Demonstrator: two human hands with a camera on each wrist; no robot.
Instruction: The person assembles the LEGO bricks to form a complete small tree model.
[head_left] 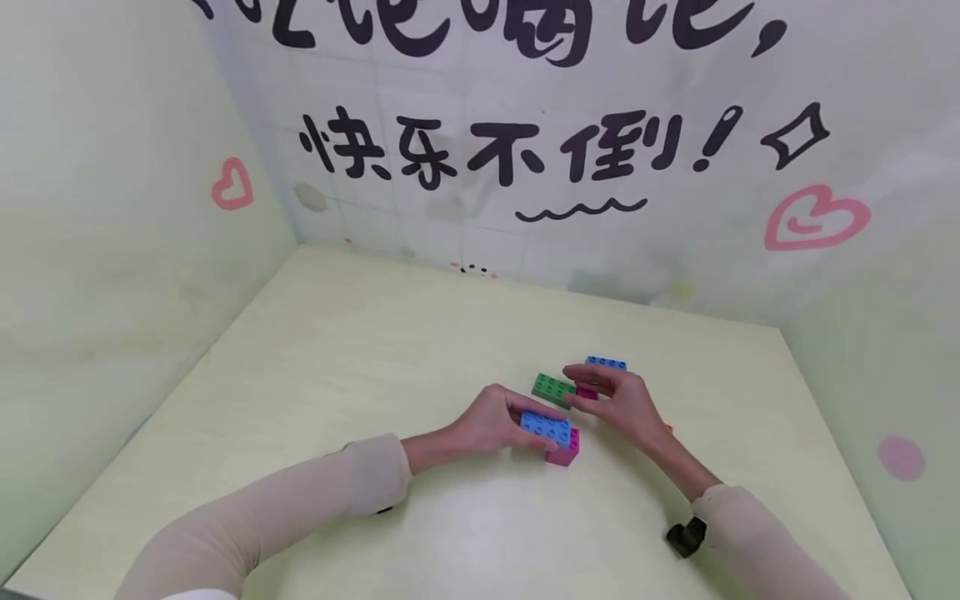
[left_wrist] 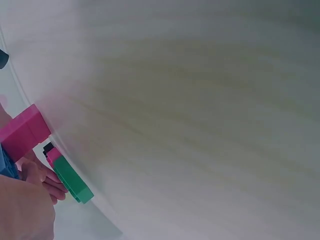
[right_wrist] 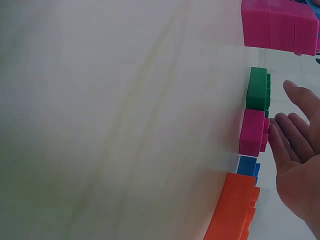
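Note:
My left hand grips a blue building brick between thumb and fingers. That brick sits on top of a pink block stack, whose studs show on the right; the left wrist view shows the stack's pink side. My right hand hovers over a green brick and a pink brick lying end to end. In the right wrist view its fingers are slightly bent, close beside the pink brick's studs, with nothing held. Whether they touch it, I cannot tell.
Beyond the right hand lies another blue brick. An orange brick, mostly hidden behind the right wrist in the head view, lies nearby. Printed walls enclose the pale tabletop at the back and both sides.

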